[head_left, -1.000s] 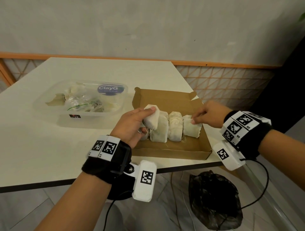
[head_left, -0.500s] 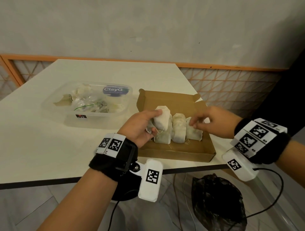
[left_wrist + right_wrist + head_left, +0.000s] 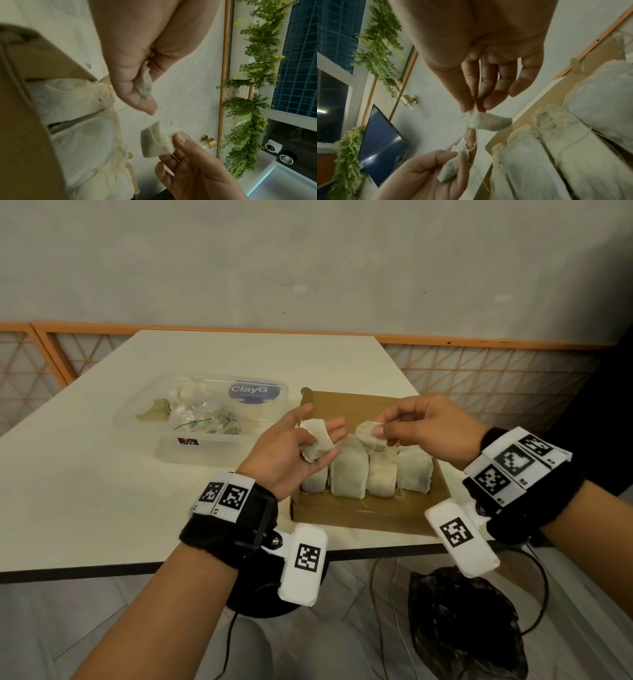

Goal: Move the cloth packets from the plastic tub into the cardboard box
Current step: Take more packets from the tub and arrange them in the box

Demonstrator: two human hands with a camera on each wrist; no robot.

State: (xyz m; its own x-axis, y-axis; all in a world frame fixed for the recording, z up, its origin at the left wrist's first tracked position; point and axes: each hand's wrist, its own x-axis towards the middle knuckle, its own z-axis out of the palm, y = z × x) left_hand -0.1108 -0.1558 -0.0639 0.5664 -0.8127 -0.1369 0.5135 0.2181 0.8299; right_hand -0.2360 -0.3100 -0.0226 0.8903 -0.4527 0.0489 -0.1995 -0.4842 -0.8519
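Observation:
My left hand (image 3: 320, 424) is turned palm-up over the left end of the cardboard box (image 3: 346, 517) and holds a pale cloth packet (image 3: 317, 444) in its curled fingers; the same packet (image 3: 143, 83) shows in the left wrist view. My right hand (image 3: 379, 429) pinches a smaller cloth packet (image 3: 365, 434) by its top edge, just right of the left hand and above the box. A thin thread (image 3: 147, 119) hangs between the two packets. Several packets (image 3: 349, 472) stand in a row inside the box. The clear plastic tub (image 3: 171, 440) sits left of the box with packets and wrappers inside.
The box sits at the table's front right corner, close to the dark table edge (image 3: 102, 568). A black bag (image 3: 462, 621) lies on the floor below. An orange lattice rail (image 3: 479, 378) and a wall stand behind the table.
Both hands have risen above the box. The right hand left the rightmost packet in the row and now pinches a small packet in the air. The left hand turned palm-up with its packet.

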